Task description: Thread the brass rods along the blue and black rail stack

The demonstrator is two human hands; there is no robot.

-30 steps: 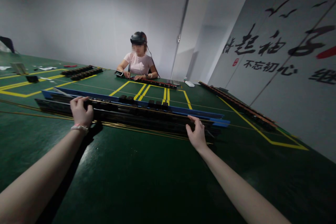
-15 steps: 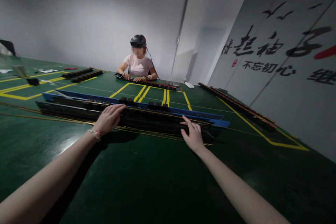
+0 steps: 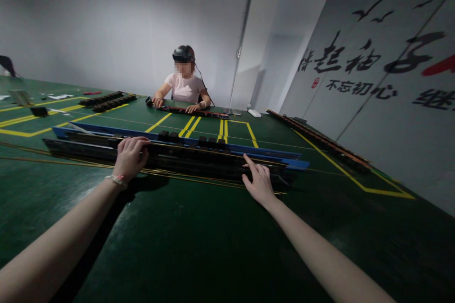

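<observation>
A long black and blue rack (image 3: 199,163) lies across the green table, with small black blocks (image 3: 211,141) standing along its middle and thin yellowish strips (image 3: 88,163) running along its near side. Over the left part of the rack is my left hand (image 3: 131,158), fingers bent over its top edge; what they hold, if anything, is hidden. My right hand (image 3: 259,180) is at the rack's right part, index finger stretched along the upper edge and thumb apart from it.
Across the table (image 3: 199,246) sits a person (image 3: 184,83) in a headset, both hands at a dark strip (image 3: 199,112). Rows of black blocks (image 3: 108,102) lie at the back left. A long strip (image 3: 320,139) lies on the right. Yellow tape marks the tabletop.
My left hand has moved left along the rack, and its fingers are more bent. My right hand stays at about the same spot. The person opposite has moved a hand left.
</observation>
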